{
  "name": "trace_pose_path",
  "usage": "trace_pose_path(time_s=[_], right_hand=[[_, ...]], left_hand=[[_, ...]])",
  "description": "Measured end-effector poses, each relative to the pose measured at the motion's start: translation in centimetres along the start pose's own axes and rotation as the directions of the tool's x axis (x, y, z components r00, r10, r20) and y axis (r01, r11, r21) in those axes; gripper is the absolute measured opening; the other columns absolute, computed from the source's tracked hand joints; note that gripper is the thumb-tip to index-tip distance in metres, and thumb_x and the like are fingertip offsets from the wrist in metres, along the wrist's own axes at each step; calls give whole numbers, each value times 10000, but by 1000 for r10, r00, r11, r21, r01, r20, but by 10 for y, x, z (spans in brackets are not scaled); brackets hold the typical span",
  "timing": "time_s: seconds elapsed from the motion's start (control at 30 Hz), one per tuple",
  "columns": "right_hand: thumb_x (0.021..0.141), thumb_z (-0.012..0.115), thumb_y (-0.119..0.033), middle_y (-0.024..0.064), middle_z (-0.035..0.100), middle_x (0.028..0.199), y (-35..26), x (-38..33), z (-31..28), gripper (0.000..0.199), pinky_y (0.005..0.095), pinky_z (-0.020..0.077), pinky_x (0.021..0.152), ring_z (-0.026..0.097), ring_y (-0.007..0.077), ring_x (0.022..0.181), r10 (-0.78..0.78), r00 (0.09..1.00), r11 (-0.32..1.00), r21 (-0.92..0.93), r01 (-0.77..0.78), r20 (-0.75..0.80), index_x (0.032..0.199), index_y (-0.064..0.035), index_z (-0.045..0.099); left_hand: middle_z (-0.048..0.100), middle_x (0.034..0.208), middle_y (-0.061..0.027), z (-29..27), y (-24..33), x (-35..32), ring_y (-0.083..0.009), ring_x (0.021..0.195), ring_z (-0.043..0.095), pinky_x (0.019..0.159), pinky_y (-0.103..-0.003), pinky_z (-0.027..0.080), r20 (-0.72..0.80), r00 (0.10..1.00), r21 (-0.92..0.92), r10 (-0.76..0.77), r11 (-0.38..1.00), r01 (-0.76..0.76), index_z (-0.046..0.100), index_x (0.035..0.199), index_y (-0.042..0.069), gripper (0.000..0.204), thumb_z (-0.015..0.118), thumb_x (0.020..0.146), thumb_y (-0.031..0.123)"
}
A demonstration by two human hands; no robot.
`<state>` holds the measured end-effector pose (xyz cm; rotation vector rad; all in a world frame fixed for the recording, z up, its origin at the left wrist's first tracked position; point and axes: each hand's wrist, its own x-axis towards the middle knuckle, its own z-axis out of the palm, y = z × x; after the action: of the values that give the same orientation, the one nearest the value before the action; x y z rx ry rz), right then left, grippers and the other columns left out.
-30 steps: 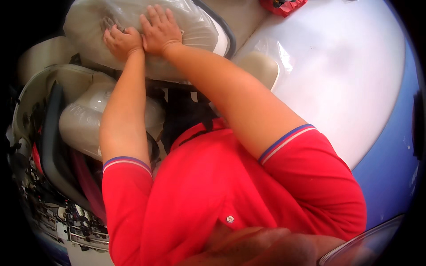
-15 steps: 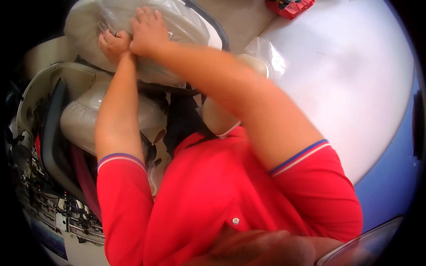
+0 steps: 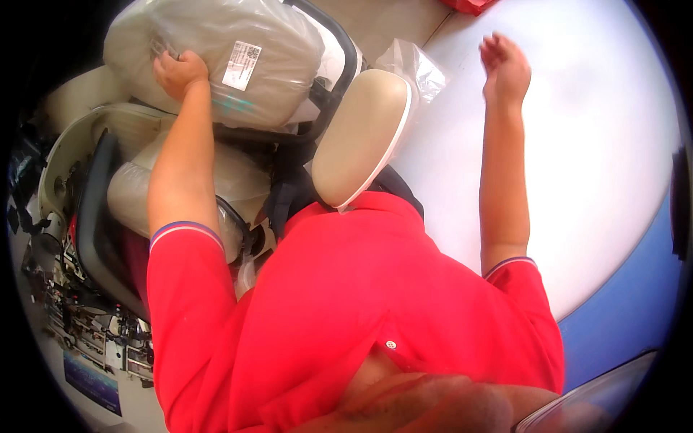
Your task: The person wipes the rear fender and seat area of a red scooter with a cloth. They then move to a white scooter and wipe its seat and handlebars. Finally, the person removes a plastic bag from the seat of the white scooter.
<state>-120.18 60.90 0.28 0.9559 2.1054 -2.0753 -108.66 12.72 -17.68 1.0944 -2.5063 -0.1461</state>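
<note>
The big beige seat cushion wrapped in clear plastic [image 3: 216, 61] sits up at eleven o'clock in the head view, on top of a black metal frame [image 3: 339, 79]. A white paper label [image 3: 242, 63] is stuck on its wrap. The left hand [image 3: 180, 72] rests on the cushion's left side, at about nine o'clock from the label. Its fingers curl over the plastic, so it looks like it is gripping the cushion and keeping it steady.

The right hand [image 3: 505, 68] is up at one o'clock, well apart from the cushion. It floats over the round white table [image 3: 599, 166] with its fingers loose and spread. It holds nothing.

Between the two hands, near twelve o'clock, a smooth beige padded armrest [image 3: 361, 137] leans at a tilt. A crumpled clear plastic bag [image 3: 415, 65] lies just beside its top end. Below the cushion, at nine o'clock, a second beige cushion in plastic wrap [image 3: 137, 187] sits in the same stack of chair parts. A red box [image 3: 473, 6] peeks in at the top edge.

I think the cushion is being held in place with one hand only. A good next move would need the free hand to come back to the cushion, because one hand on slippery plastic may not hold such a big thing well.
</note>
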Motion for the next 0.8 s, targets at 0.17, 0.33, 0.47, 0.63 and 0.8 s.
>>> trace_pose_path(time_s=[0.17, 0.33, 0.47, 0.63, 0.8], right_hand=[[881, 558, -37, 114, 661, 945, 52, -86, -34, 163, 318, 506, 828, 631, 200, 895, -90, 994, 990, -102, 97, 67, 994, 46, 639], [829, 629, -120, 103, 667, 984, 44, -143, 29, 196, 339, 466, 893, 624, 235, 983, -499, 762, 823, -50, 566, 412, 978, 0, 674], [774, 656, -137, 86, 659, 877, 39, -138, 64, 125, 338, 485, 781, 633, 259, 877, -547, 560, 676, -66, 734, 621, 834, -31, 684], [754, 656, -158, 68, 631, 783, 30, -120, 66, 99, 347, 476, 643, 599, 250, 710, -407, 564, 760, -76, 645, 719, 751, -59, 655], [760, 642, -196, 103, 651, 894, 19, -111, 69, 214, 351, 492, 721, 614, 277, 811, -229, 429, 729, -138, 671, 874, 929, -69, 677]], left_hand=[[578, 1246, -169, -1, 4, 2, -353, 1159, 530, 983, -451, 432, 34, 998, -9, -48, 999, 48, 642, 1107, 21, 419, 527, 748, 203], [552, 1319, -163, -8, 7, 3, -332, 1214, 510, 1027, -419, 398, 102, 992, 15, -75, 997, 73, 636, 1154, 48, 446, 504, 772, 237], [551, 1319, -168, -7, 4, 4, -325, 1221, 507, 1042, -413, 381, 98, 992, 16, -80, 997, 79, 629, 1167, 47, 453, 502, 777, 240], [556, 1310, -174, -3, 5, 4, -332, 1219, 507, 1043, -416, 382, 92, 993, 34, -75, 997, 72, 632, 1161, 44, 450, 498, 779, 242], [560, 1300, -184, -3, 1, 5, -345, 1212, 509, 1036, -424, 390, 88, 993, 3, -76, 997, 76, 634, 1152, 38, 449, 499, 773, 237]])
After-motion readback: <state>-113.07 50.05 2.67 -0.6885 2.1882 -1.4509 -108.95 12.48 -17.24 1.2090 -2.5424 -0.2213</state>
